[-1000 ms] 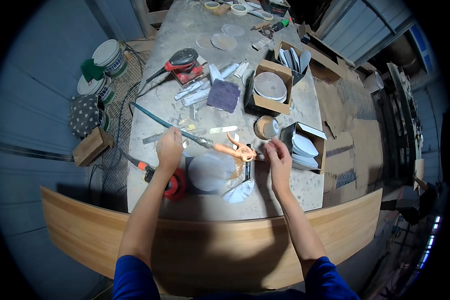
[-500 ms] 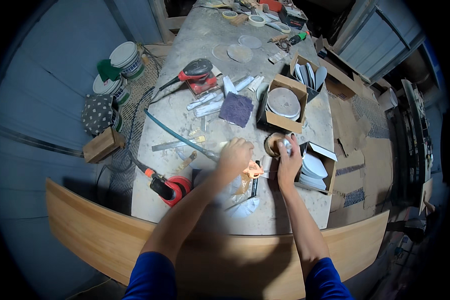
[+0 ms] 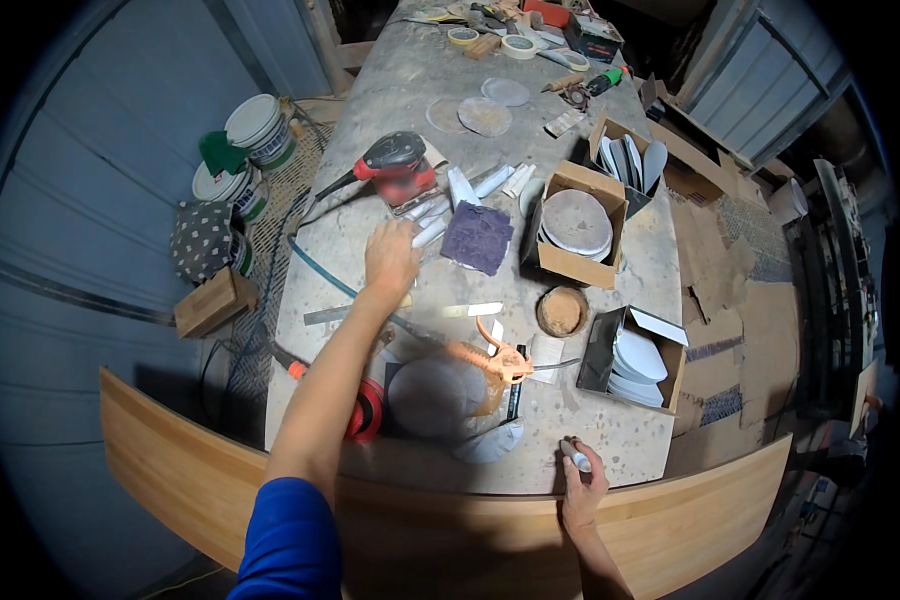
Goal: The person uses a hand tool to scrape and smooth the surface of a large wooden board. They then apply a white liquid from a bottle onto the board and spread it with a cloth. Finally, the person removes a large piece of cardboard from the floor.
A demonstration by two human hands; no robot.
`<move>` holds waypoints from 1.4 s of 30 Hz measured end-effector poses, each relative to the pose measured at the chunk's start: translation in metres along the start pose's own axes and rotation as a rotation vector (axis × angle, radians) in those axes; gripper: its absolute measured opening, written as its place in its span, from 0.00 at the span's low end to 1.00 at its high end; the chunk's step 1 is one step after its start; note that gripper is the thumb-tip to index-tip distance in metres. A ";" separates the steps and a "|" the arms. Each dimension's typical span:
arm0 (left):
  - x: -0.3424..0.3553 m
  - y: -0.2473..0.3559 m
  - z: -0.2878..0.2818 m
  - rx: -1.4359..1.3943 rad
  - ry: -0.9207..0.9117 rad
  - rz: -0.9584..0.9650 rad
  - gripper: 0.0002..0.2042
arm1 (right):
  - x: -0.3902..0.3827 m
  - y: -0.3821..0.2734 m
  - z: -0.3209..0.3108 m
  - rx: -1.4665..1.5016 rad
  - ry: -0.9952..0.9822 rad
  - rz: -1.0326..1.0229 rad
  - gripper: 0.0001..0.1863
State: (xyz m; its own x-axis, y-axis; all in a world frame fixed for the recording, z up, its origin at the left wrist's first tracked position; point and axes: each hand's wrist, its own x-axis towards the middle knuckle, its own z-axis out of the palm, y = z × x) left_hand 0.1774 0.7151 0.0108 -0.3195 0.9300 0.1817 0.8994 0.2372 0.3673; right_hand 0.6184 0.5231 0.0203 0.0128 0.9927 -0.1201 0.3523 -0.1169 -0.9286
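My left hand [image 3: 392, 255] reaches across the grey table [image 3: 365, 110] to white paper rolls [image 3: 428, 228], fingers apart and slightly bent at their edge, below a red-and-black sander [image 3: 396, 170] and beside a purple abrasive square [image 3: 477, 238]. My right hand [image 3: 580, 485] is closed on a small white object [image 3: 576, 457] above the table's front edge. An orange air blow gun [image 3: 510, 363] on a teal hose [image 3: 320, 266] lies centrally. A round container [image 3: 562, 310] with tan contents stands to its right. A second red sander [image 3: 368, 415] is partly behind my left arm.
Boxes of discs [image 3: 575, 225] and an open disc box [image 3: 630, 360] line the right side. A wooden board [image 3: 720, 470] spans the near edge. Buckets [image 3: 258, 130] and a wooden block [image 3: 215, 300] are at the left. Tape rolls [image 3: 518, 46] and tools lie at the far end.
My left hand has left the hose and blow gun and moved up to the paper rolls. My right hand has taken the white object from by the round container down to the front edge.
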 end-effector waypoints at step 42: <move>-1.030 0.155 -0.196 -0.076 0.333 -0.986 0.11 | -0.608 -0.069 0.144 -0.415 -1.697 -0.872 0.29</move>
State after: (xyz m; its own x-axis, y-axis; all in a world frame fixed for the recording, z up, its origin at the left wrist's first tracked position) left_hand 0.5873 -0.2612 0.0594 -0.9785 0.2059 0.0079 0.1770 0.8204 0.5437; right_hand 0.4513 -0.0765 0.1066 -0.9373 -0.3182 -0.1420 -0.0718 0.5752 -0.8149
